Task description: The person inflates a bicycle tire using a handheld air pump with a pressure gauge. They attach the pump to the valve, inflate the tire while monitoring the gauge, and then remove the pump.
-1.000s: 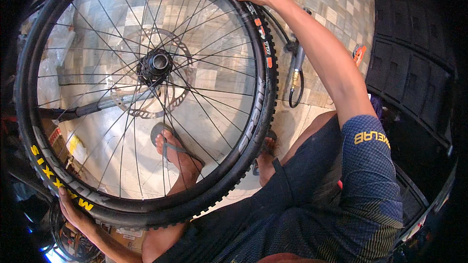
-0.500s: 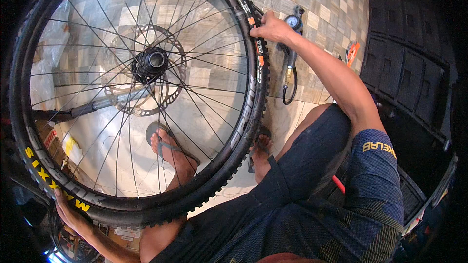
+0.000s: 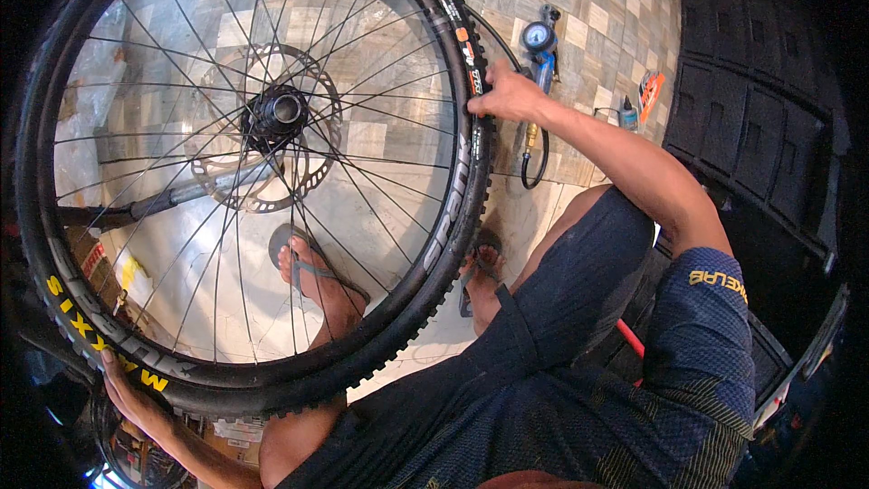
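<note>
A bicycle wheel (image 3: pixel 441 258) with a black knobby tyre (image 3: pixel 272 398) fills the left and middle of the view, its spokes running to a black hub (image 3: pixel 277 113) with a disc brake rotor (image 3: pixel 328 149). My right hand (image 3: pixel 509 93) grips the tyre at the wheel's right side, thumb on the sidewall and fingers over the tread. At the lower left my left hand (image 3: pixel 134 396) holds the tyre's edge, thumb against the sidewall near yellow lettering; its other fingers are partly hidden. Just right of my right hand lies a tyre inflator with a round dial gauge (image 3: pixel 538 37).
The inflator's black hose (image 3: pixel 545 163) loops on the tiled floor (image 3: pixel 588 0). A small dark bottle (image 3: pixel 627 114) and an orange packet (image 3: pixel 650 95) lie farther right. Black cases (image 3: pixel 751 127) line the right side. My sandalled feet (image 3: pixel 312 273) stand beneath the wheel.
My right hand has slid nearer along the tyre, its fingers still around it. More of the gauge and hose now shows. The left hand stays in place; the wheel shifted slightly left.
</note>
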Available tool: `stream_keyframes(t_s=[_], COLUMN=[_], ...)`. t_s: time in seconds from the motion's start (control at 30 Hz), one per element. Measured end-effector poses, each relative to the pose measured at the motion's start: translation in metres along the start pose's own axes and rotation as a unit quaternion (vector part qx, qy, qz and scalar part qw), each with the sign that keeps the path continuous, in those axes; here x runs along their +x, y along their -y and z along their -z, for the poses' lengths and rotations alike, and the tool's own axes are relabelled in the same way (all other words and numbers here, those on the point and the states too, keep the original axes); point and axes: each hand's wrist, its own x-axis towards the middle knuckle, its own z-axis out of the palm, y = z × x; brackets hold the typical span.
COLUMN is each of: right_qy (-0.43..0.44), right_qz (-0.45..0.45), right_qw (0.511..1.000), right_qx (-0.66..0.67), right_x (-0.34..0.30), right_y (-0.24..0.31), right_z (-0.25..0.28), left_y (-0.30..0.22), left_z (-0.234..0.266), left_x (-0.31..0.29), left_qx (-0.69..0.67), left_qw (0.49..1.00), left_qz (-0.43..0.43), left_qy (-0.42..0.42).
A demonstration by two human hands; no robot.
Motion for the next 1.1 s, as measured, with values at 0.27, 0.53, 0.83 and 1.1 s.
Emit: stream_keyframes(t_s=[0.27,0.53,0.83,1.1], right_qy=[-0.052,-0.157,-0.23,-0.209], right_qz=[0.006,0.092,0.16,0.116], right_qw=[0.998,0.978,0.951,0.961], right_qx=[-0.043,-0.105,-0.132,-0.141], right_x=[-0.001,0.047,0.087,0.091], right_y=[0.019,0.039,0.106,0.081], right_z=[0.014,0.052,0.102,0.09], left_y=[0.016,0.009,0.01,0.026], left_z=[0.012,0.015,0.01,0.014], left_x=[0.01,0.007,0.003,0.013], left_qx=[0.042,-0.003,-0.041,-0.028], left_qw=[0.998,0.999,0.999,0.995], left_qz=[-0.044,-0.005,-0.001,-0.073], left_qy=[0.015,0.042,0.03,0.06])
